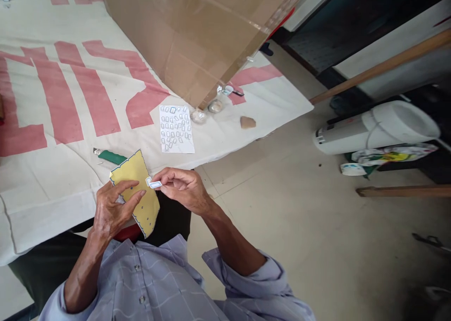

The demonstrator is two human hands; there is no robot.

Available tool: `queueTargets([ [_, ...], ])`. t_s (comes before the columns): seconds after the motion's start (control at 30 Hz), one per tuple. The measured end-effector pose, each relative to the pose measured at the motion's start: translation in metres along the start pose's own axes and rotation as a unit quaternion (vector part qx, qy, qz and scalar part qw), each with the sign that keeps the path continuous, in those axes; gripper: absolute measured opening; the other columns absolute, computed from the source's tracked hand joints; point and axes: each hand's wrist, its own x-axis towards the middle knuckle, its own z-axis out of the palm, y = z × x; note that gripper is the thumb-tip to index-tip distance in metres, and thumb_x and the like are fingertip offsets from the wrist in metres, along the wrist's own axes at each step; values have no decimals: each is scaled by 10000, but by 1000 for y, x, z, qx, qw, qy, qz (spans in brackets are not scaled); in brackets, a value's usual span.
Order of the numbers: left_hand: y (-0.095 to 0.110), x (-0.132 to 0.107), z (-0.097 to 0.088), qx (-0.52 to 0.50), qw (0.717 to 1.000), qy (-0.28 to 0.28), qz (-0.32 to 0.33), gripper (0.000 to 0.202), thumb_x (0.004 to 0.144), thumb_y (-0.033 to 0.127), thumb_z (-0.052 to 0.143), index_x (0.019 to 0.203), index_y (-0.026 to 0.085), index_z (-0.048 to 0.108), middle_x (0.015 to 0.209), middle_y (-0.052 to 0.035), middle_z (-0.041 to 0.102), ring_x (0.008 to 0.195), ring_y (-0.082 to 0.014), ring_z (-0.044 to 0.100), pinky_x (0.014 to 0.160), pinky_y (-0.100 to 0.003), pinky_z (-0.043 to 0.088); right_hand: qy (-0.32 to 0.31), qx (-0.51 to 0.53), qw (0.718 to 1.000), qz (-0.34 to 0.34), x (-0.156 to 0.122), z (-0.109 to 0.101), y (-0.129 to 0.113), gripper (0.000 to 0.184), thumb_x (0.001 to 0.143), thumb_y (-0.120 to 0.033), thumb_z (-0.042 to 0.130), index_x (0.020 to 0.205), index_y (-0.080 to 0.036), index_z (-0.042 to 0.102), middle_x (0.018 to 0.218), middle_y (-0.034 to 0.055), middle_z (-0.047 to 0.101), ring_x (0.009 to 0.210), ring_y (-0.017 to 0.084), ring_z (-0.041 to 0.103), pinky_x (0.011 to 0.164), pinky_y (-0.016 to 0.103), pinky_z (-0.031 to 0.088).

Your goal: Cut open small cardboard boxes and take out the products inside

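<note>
My left hand [114, 206] holds a yellow card [150, 208] with a dark wavy edge and a few small dark marks. Its thumb and forefinger are apart over the card's face; the other fingers are mostly hidden. At the card's right edge my right hand [183, 187] pinches a small white paper piece [155, 184] with a blue outline. A second small piece touches it. Just beyond the card lies a green utility knife [112, 157], on the tablecloth. A white sheet [177, 133] with rows of small outlined shapes lies farther off.
A large cardboard box [190, 34] stands on the red-and-white tablecloth [66, 170]. By its corner are small clear round items [215, 106] and a brown scrap [248, 122]. The table's edge runs along the right, above a tiled floor. A white bucket [380, 126] lies at the right.
</note>
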Motion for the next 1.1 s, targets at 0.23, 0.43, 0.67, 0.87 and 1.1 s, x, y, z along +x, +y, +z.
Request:
queueTargets([
  [0.23,-4,-1,-4,-3,998,21,-64,73,901,310,841,901,248,881,866,-23,867,727,-187,777,707,-297,608,157,-250,949,-108,24,-60,28,115,865,-190,720,850,-272,641,1048,49,823,1000,236,793,934,423,654],
  [0.43,-7,0,-2,-8,997,21,-71,52,888,290,847,904,258,885,846,-9,859,698,-171,756,680,-287,585,141,-334,926,-100,38,-82,52,82,863,-211,643,828,-274,605,1037,53,814,972,238,779,910,420,637],
  [0.67,-7,2,0,-16,995,12,-93,86,902,321,826,909,258,883,862,-14,862,710,-183,757,695,-310,597,123,-346,926,-91,40,-87,56,77,870,-198,620,842,-270,613,1046,59,814,995,240,782,924,416,623],
  [0.87,-12,4,-1,-18,996,14,-88,65,895,308,837,891,261,882,849,-10,861,700,-175,758,667,-292,582,124,-371,919,-56,43,-87,56,87,846,-195,632,845,-282,624,1060,58,831,1024,275,769,940,468,614],
  [1.1,-13,4,0,-24,995,13,-94,69,896,308,831,908,268,886,877,-13,870,733,-188,774,693,-302,594,143,-382,912,-44,34,-87,60,103,842,-198,650,861,-299,633,1122,64,849,1155,313,743,1016,541,613],
])
